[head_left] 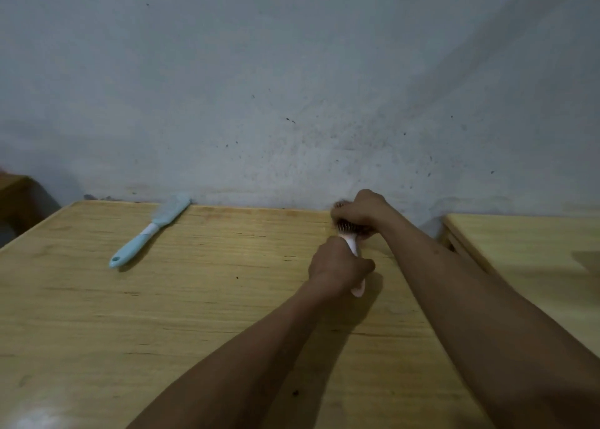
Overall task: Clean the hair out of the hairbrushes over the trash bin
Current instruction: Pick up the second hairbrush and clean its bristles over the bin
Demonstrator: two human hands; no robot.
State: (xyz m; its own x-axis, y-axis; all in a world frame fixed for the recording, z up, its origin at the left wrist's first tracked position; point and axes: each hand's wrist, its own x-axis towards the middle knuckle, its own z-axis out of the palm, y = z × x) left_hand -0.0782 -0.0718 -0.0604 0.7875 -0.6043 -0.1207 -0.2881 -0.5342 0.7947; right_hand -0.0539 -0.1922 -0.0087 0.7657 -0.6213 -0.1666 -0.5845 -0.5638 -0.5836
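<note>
My left hand [339, 264] is closed around the pale pink handle of a hairbrush [352, 246] above the far right part of the wooden table [162, 315]. My right hand [360, 209] covers the brush's head, fingers curled over the bristles and a tuft of brownish hair. A second hairbrush [149, 232], light blue with a white band, lies flat near the table's back edge on the left, handle toward me. No trash bin shows in view.
A grey, speckled wall [292, 87] stands right behind the table. A second wooden surface [526, 253] sits to the right, with a narrow gap between it and the table. A dark brown piece of furniture [16, 198] is at far left.
</note>
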